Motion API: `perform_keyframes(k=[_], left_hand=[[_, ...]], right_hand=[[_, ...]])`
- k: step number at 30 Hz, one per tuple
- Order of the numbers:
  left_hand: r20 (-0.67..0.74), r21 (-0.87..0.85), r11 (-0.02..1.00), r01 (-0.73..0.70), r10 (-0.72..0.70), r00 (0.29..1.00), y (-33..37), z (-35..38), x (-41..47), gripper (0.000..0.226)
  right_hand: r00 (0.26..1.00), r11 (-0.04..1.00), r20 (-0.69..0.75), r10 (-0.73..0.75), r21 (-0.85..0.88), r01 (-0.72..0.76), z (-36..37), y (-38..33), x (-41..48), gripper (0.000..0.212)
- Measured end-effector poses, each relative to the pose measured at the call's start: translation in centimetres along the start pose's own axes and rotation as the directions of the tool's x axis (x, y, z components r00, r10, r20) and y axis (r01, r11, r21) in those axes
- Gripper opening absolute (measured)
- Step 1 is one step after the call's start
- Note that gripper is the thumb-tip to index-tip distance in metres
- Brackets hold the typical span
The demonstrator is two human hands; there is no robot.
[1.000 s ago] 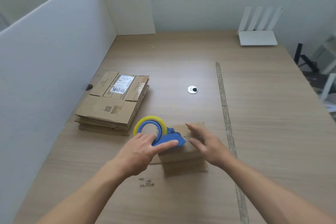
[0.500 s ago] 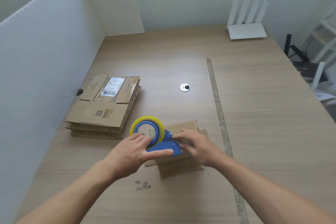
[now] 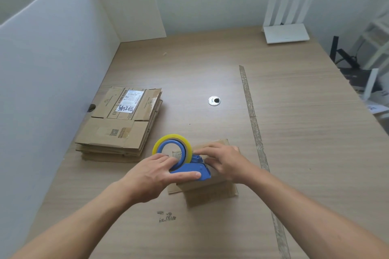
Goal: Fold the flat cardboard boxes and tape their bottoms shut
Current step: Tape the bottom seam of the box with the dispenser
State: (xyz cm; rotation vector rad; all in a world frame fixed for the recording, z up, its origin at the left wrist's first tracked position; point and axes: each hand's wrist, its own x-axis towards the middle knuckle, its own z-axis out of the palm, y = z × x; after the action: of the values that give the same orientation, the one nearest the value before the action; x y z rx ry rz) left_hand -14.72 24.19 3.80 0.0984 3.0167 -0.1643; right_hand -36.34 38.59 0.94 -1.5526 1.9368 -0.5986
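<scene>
- Small cardboard box [image 3: 210,192] sits on the table [image 3: 305,164], centre-near, under both hands.
- Left hand [image 3: 155,176] grips the blue tape dispenser [image 3: 201,171]. Its fingers are hooked into the core of the yellow roll [image 3: 168,137] and its thumb lies along the body. The dispenser rests on the box top, nose pointing right.
- Right hand [image 3: 226,162] is just beside that nose, fingers on the box top. We cannot tell whether they pinch the tape end or only press.
- We judge the tape run goes left–right across the box, with the left hand drawing away from the right.
- Room: the stack of flat boxes [image 3: 120,124] lies near on the far left. To the right is bare table up to the stuck tape strip [image 3: 252,115].
</scene>
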Motion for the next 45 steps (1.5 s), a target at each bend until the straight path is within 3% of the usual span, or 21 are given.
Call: perform_keyframes(k=[7, 13, 20, 27, 32, 37, 45], left_hand=[[-0.01, 0.013, 1.0, 0.009, -0.009, 1.0, 0.1, 0.0, 0.0, 0.12], [-0.011, 0.02, 1.0, 0.007, -0.007, 1.0, 0.1, 0.0, 0.0, 0.123], [0.0, 0.004, 1.0, 0.011, -0.011, 1.0, 0.2, 0.1, -0.1, 0.12], [-0.022, -0.003, 1.0, 0.011, -0.011, 1.0, 0.2, 0.4, -0.3, 0.115], [-0.03, 0.0, 1.0, 0.016, -0.016, 0.999, 0.2, 0.4, -0.2, 0.118], [-0.014, 0.005, 1.0, 0.022, -0.022, 1.0, 0.2, 0.5, -0.3, 0.117], [-0.02, -0.003, 1.0, 0.025, -0.025, 1.0, 0.2, 0.4, -0.2, 0.121]], right_hand=[[0.99, 0.988, -0.144, 0.01, 0.152, 0.012, 0.3, 0.8, -0.1, 0.009], [0.996, 0.993, -0.072, 0.051, 0.107, -0.043, -0.3, -0.7, 0.3, 0.031], [0.999, 0.982, 0.044, 0.019, 0.187, -0.027, -1.1, -1.2, 1.1, 0.024], [1.0, 0.978, 0.006, 0.024, 0.208, -0.025, -1.4, -0.1, 0.0, 0.013], [0.999, 0.978, 0.007, 0.042, 0.203, -0.043, -1.3, -0.7, 0.0, 0.029], [1.0, 0.988, 0.019, -0.006, 0.152, 0.003, -1.0, -1.3, 0.8, 0.031], [0.998, 0.989, -0.06, -0.011, 0.147, 0.019, -0.6, -0.6, 1.1, 0.017]])
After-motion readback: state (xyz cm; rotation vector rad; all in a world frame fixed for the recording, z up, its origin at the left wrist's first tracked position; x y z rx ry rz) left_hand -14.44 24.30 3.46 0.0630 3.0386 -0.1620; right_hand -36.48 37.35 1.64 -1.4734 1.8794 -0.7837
